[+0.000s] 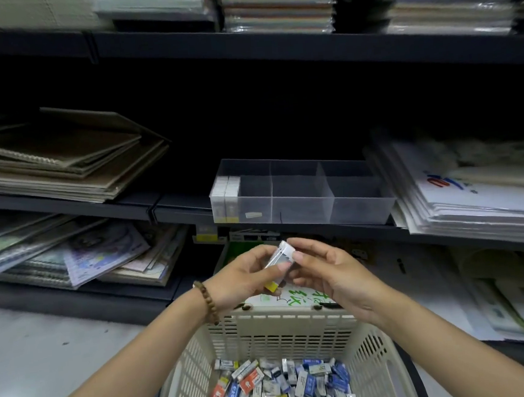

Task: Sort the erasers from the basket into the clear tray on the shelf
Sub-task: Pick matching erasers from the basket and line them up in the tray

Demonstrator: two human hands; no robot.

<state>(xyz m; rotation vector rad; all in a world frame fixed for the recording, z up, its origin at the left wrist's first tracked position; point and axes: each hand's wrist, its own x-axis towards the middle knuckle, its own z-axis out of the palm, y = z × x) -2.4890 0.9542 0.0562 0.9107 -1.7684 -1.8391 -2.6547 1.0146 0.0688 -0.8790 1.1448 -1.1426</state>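
- Two hands, left hand and right hand, pinch one eraser in their fingers at centre frame, above the basket.
- Step likely placing: next, lift it to the clear tray on the shelf, left compartment.

Dark metal shelving stood with its recess in deep shadow. Plastic-wrapped paper pads were stacked along the top shelf. On the middle shelf, brown kraft-cover spiral sketchbooks lay fanned at the left and a pile of white wrapped pads sat at the right. Colourful printed notebooks sprawled across the bottom shelf at the left, above a pale grey floor marked with a few dark specks.
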